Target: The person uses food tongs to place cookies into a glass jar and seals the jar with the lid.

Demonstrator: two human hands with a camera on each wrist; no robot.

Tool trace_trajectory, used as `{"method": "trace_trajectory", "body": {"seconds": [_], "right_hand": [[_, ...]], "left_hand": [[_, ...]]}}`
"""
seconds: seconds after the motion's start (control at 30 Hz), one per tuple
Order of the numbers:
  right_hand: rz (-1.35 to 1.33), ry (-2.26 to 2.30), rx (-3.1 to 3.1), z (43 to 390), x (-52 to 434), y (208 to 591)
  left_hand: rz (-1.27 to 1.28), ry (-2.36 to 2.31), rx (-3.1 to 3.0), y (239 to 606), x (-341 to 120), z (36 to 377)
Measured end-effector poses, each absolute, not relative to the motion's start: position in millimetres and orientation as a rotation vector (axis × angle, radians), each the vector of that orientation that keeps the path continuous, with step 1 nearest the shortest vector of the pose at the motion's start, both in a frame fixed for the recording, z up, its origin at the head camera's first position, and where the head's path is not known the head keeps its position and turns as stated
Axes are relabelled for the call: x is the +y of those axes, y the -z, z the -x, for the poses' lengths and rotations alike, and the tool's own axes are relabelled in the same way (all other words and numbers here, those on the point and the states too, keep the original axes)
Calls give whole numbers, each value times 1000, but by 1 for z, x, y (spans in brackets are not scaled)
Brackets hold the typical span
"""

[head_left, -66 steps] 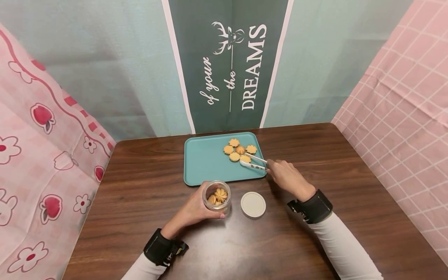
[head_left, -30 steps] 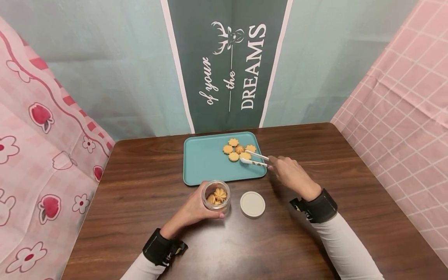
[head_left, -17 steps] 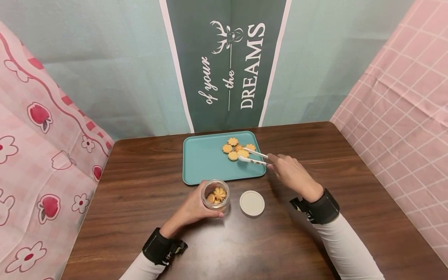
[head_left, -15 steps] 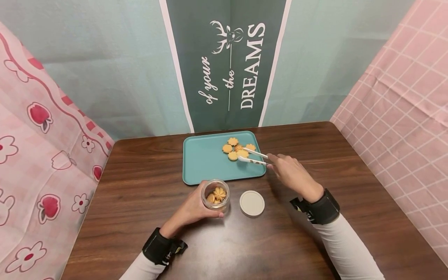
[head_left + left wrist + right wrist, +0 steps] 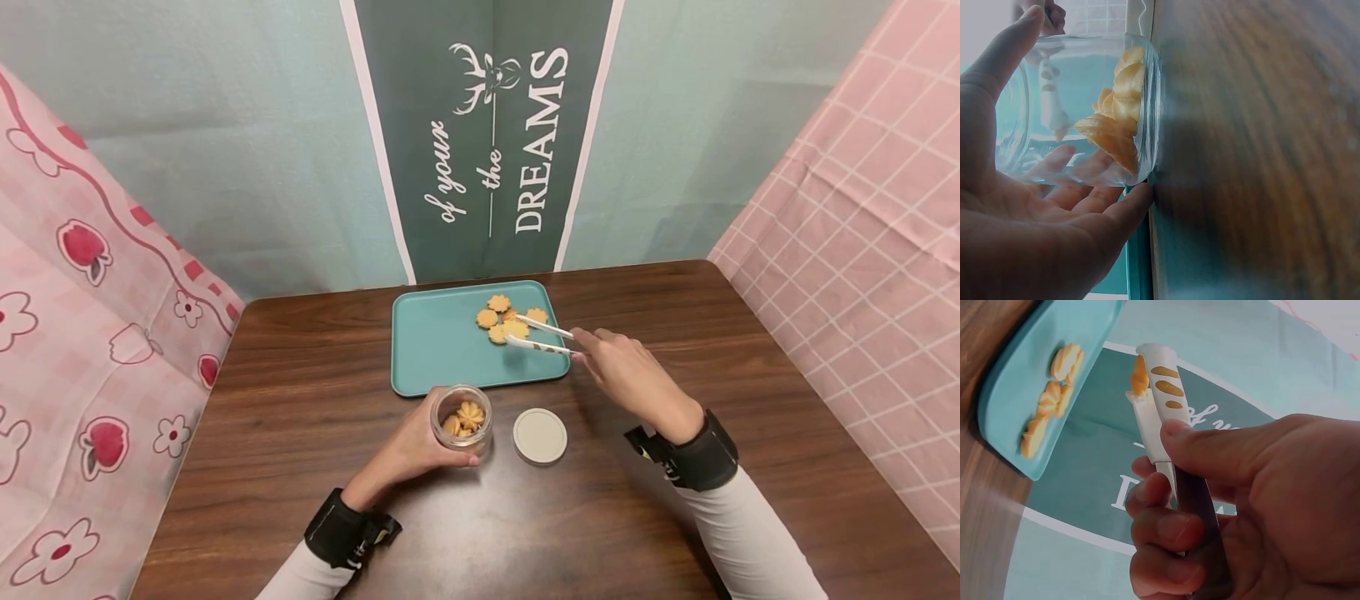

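Teal tray (image 5: pixel 435 350), golden cookies (image 5: pixel 498 303), white tongs (image 5: pixel 542 335)

Left hand (image 5: pixel 420 446) rests low and close to the body, palm inward, fingers and thumb curled in a wrap grip, wrist in a black band. Right hand (image 5: pixel 626 377) is extended forward and raised, forearm sloping up from the elbow, thumb pressed down against curled fingers (image 5: pixel 1160 534) in a firm pinch. Both arms wear white sleeves.
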State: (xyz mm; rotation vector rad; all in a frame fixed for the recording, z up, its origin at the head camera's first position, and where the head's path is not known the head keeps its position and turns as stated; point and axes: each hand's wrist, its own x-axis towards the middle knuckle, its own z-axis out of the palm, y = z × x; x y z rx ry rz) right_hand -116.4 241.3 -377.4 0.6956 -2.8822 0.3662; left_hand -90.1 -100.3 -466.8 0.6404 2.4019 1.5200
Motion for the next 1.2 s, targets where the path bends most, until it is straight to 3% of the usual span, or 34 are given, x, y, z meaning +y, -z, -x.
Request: {"method": "trace_trajectory", "body": {"seconds": [1.2], "right_hand": [[-920, -444, -2782, 89, 230, 351]], "left_hand": [[-648, -1521, 2420, 466, -100, 90]]}}
